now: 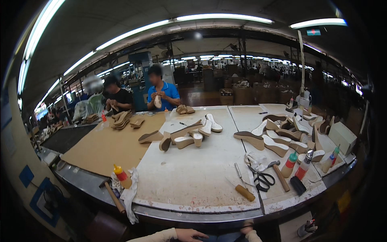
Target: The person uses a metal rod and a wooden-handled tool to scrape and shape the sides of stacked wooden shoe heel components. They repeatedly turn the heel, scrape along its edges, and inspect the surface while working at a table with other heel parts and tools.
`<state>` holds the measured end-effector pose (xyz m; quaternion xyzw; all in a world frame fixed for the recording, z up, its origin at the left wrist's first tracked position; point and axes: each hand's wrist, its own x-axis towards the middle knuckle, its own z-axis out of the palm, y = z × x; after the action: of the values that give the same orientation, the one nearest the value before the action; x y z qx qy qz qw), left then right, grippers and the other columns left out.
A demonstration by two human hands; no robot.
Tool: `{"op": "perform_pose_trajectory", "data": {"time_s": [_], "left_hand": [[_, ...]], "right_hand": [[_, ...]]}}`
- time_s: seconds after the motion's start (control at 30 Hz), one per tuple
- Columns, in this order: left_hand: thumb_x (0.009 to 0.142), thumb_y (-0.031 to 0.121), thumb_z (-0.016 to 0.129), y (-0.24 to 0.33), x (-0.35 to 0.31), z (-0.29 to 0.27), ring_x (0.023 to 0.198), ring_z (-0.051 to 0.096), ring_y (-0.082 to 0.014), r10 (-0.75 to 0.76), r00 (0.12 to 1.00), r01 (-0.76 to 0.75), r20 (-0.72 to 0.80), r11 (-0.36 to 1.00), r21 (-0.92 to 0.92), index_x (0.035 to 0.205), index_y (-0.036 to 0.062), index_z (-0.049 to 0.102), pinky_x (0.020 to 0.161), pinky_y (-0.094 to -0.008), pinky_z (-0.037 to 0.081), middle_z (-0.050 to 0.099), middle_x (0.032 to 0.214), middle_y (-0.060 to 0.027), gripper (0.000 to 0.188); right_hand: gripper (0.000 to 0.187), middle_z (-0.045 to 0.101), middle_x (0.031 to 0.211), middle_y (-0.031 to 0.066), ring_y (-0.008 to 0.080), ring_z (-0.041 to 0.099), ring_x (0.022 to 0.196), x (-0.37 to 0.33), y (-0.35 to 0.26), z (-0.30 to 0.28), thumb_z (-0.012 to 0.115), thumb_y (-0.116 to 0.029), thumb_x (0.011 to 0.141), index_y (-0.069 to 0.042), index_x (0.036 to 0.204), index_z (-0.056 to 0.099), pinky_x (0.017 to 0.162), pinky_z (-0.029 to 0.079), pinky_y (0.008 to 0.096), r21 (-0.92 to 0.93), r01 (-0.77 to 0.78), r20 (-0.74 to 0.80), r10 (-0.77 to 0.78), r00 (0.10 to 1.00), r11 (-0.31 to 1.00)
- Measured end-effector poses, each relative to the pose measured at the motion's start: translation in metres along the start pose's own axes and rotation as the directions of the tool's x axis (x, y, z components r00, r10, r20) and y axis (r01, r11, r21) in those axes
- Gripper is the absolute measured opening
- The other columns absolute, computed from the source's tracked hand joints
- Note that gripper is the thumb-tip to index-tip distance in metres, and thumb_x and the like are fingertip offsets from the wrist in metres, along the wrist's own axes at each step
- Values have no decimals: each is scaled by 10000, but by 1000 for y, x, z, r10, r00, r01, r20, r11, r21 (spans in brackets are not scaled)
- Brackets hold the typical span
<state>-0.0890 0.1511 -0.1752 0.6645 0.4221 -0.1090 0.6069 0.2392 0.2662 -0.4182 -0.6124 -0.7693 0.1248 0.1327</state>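
Fingers point(201, 234) of the left hand point(186, 234) are reaching out loosely toward the right, below the near edge of the table point(193, 177), released and grasping nothing that shows; the right hand point(246, 230) is resting close by, mostly hidden, so I cannot tell whether its fingers are clenched or holding anything. Of the loose tools, the awl point(245, 193) is lying nearest to both, up on the table beyond the near edge, forward and to the right of the left fingers and almost straight ahead of the right hand, which is the nearer one. Its long axis is running aslant, the spike pointing away and to the left, the butt of the tan handle pointing back and to the right. A slim metal tool point(239, 172) is lying just beyond it, and scissors point(264, 181) and a hammer point(281, 176) are lying to its right. As for containers, a green-tipped bottle point(288, 164) is standing past the hammer, showing pale amber below its red band, and a metal-topped bottle point(303, 166) is standing beside it, its contents hard to tell. Well to the left, a yellow-capped bottle point(123, 177) is standing by a white cloth point(130, 191), showing a similar amber. Low on the right, a cup point(306, 230) is holding several slim, pen-like things, too dim to name.
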Motion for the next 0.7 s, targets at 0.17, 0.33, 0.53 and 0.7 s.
{"op": "perform_pose_trajectory", "data": {"time_s": [0.17,0.33,0.53,0.7], "left_hand": [[994,191,558,59,-80,-100,1113,604,-163,406,880,-433,-246,899,-69,1392,35,482,1002,-310,443,598,1288,-102,435],[926,116,649,27,-110,-222,853,652,-117,330,244,-563,-912,814,143,1206,-14,613,775,-238,512,690,1038,-86,310],[873,115,693,-91,-117,-372,746,633,-95,111,-221,-212,-969,964,158,1026,-4,682,698,-244,515,698,927,-53,194],[790,22,683,-163,-106,-469,923,649,-241,159,-303,367,-939,930,39,1075,8,658,832,-339,518,685,1036,-106,286]], "right_hand": [[389,598,1220,227,379,595,1103,20,-16,-28,582,-252,817,-60,1151,630,900,500,462,-11,-60,1,60,998,998],[394,597,1223,226,378,591,1109,51,-31,-57,582,-256,817,-59,1155,628,908,495,461,-24,-95,-25,94,995,995],[400,595,1226,226,376,585,1116,86,-36,-72,583,-260,817,-57,1159,626,917,489,461,-33,-125,-58,123,991,992],[406,594,1228,225,375,581,1123,109,-41,-77,583,-264,817,-56,1163,624,924,484,460,-36,-146,-84,142,986,989]]}}
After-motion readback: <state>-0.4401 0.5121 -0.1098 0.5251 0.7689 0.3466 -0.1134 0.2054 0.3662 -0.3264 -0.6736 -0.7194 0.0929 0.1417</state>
